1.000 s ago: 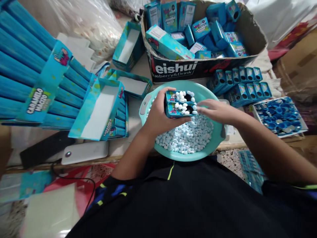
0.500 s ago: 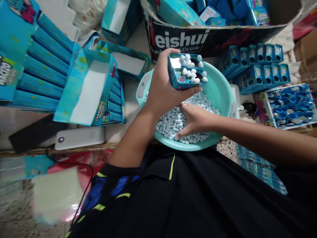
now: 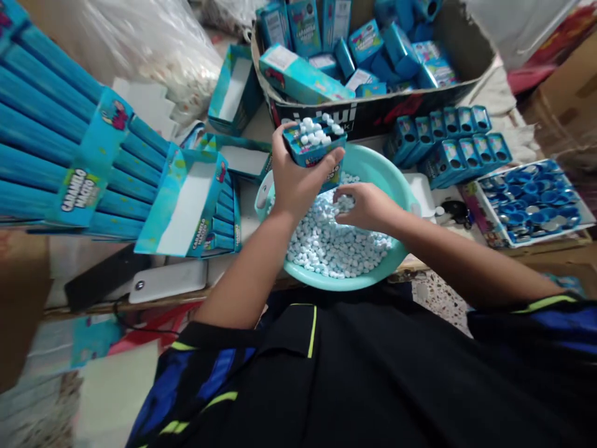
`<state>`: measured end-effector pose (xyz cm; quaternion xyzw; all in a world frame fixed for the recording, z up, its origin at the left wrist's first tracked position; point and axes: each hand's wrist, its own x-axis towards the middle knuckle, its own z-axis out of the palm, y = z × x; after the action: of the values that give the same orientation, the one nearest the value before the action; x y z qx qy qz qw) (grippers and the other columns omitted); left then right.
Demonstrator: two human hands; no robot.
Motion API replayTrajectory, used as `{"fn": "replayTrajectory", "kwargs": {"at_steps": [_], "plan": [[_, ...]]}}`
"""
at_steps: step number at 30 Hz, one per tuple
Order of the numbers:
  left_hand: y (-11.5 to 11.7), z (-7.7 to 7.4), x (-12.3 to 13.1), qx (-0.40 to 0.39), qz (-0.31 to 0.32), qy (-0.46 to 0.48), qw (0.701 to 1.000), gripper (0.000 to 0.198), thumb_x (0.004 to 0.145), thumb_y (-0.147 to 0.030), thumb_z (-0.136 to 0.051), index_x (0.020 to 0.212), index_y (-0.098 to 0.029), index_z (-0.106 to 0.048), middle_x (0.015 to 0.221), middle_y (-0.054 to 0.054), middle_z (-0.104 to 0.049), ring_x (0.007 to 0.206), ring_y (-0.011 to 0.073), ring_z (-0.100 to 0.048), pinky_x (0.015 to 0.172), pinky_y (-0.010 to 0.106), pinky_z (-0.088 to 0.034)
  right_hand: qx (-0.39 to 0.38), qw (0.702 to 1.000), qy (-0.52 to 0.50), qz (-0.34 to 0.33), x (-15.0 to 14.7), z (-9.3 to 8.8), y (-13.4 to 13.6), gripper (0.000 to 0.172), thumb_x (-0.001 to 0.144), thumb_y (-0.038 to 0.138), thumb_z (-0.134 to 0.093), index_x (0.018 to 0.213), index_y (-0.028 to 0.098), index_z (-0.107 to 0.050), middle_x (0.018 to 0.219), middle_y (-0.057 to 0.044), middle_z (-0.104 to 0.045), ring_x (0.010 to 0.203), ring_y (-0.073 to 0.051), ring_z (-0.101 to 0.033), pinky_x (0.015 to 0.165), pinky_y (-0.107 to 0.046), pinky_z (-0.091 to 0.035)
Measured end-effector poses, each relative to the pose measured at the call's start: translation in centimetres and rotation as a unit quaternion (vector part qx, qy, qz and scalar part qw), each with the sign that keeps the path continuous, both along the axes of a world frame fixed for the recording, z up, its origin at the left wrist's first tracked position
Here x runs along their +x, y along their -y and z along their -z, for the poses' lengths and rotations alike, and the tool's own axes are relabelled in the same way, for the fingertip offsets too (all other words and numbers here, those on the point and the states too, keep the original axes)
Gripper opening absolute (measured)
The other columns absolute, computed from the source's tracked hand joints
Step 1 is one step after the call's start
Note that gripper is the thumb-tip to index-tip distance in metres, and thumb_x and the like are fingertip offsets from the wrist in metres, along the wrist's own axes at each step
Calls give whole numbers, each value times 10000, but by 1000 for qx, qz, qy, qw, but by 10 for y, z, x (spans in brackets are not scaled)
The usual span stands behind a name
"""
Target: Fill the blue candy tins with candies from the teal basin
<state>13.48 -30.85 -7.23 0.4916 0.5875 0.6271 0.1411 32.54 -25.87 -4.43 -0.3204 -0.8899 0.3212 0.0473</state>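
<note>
My left hand is wrapped round a pair of small blue candy boxes, held upright above the far side of a turquoise basin. White candies are heaped on the tops of these boxes. Loose pale candies cover the bottom of the basin. Just above them, my right hand is curled closed around a small handful of candies. Its palm side is partly hidden.
Behind the basin stands a cardboard carton full of blue boxes. Rows of small open-topped boxes and a tray of blue caps are on the right. Display boxes, a white phone-like device and a plastic bag lie left.
My right hand has risen out of the candies with some in its fingers. The boxes in my left hand are tilted differently, with more candies heaped on top. The head view has shifted.
</note>
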Motion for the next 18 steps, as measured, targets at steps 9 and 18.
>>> {"fn": "replayTrajectory", "kwargs": {"at_steps": [9,18], "plan": [[39,-14,3,-99,86,-29,991,930,543,-519,-1053,1305,-266,-585,1214,89,-724,1086,318,-715,894,401,-589,68,964,-245,75,7,-50,-12,196,843,408,-694,954,248,-718,987,-20,-730,931,-227,-686,843,-399,-586],[38,-19,9,-120,71,-51,989,878,536,-442,-1034,1284,-278,-604,1189,58,-745,1100,328,-699,882,427,-587,71,960,-268,26,-29,-33,-1,150,964,411,-657,983,300,-756,1079,-36,-711,1074,-248,-705,1022,-476,-594]]}}
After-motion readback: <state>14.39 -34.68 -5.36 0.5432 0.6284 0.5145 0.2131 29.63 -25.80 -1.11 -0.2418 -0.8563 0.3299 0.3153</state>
